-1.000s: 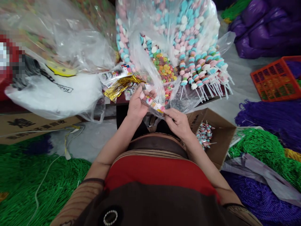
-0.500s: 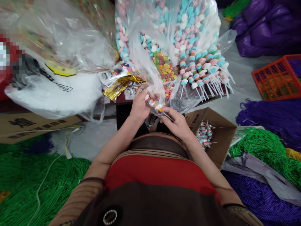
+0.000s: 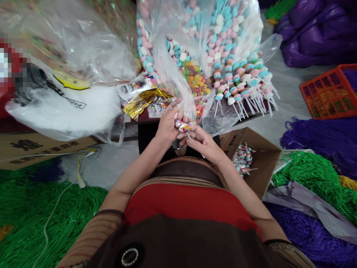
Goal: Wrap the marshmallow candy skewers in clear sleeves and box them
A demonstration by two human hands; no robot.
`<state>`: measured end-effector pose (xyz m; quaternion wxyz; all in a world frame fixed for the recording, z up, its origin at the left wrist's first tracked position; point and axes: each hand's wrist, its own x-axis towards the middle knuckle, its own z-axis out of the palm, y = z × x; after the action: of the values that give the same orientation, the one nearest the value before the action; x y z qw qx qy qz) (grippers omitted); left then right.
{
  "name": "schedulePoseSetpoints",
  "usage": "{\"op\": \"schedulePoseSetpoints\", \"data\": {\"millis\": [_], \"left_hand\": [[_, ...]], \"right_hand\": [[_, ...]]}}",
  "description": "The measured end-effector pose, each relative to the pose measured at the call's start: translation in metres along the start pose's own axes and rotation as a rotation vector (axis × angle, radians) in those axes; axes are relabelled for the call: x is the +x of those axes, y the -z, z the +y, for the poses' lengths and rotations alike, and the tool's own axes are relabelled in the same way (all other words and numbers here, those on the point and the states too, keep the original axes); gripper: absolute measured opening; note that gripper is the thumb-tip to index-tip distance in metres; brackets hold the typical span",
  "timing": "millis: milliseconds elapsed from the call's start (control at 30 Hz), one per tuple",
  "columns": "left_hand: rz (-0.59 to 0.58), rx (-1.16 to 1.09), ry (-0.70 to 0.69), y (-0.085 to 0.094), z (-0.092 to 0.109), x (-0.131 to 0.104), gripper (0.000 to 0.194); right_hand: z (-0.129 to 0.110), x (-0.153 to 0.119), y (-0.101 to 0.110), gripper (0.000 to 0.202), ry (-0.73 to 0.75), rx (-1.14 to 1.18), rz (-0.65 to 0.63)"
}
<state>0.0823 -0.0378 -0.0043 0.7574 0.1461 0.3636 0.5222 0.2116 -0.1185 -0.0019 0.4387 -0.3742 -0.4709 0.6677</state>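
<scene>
A candy skewer [image 3: 183, 128] in a small printed clear wrapper lies between my two hands, in front of the table edge. My left hand [image 3: 168, 124] is closed around its upper part, the fingers partly covering it. My right hand [image 3: 203, 142] grips the lower end, where the white stick comes out; some of its fingers are tucked underneath and hidden. Just beyond my left hand lie a bundle of gold twist ties [image 3: 146, 102] and several printed wrappers [image 3: 136, 88]. Unwrapped candy skewers [image 3: 245, 82] are piled at the table's right end.
Large clear bags of pink, blue and white candies [image 3: 223, 22] and fruit-coloured candy rings [image 3: 195, 80] stand on the table. Right of my lap, an open cardboard box [image 3: 262, 163] holds wrapped skewers [image 3: 243, 160]. An orange crate [image 3: 323, 93] and green strands [image 3: 320, 186] are on the floor.
The wrapped skewer has turned, and its printed face shows more. My right hand has shifted slightly left and down, closer to my left hand.
</scene>
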Motion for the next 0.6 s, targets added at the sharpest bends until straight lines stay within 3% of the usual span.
{"op": "schedulePoseSetpoints", "data": {"millis": [400, 533, 600], "left_hand": [[-0.064, 0.082, -0.068, 0.007, -0.01, -0.001, 0.035], [-0.088, 0.08, -0.095, 0.003, -0.003, -0.003, 0.03], [-0.112, 0.082, -0.079, -0.001, 0.003, -0.005, 0.038]], "right_hand": [[0.025, 0.01, 0.004, 0.032, -0.061, -0.065, 0.082], [0.031, 0.007, 0.006, 0.031, -0.013, -0.021, 0.225], [0.031, 0.004, 0.007, 0.031, 0.016, -0.006, 0.299]]}}
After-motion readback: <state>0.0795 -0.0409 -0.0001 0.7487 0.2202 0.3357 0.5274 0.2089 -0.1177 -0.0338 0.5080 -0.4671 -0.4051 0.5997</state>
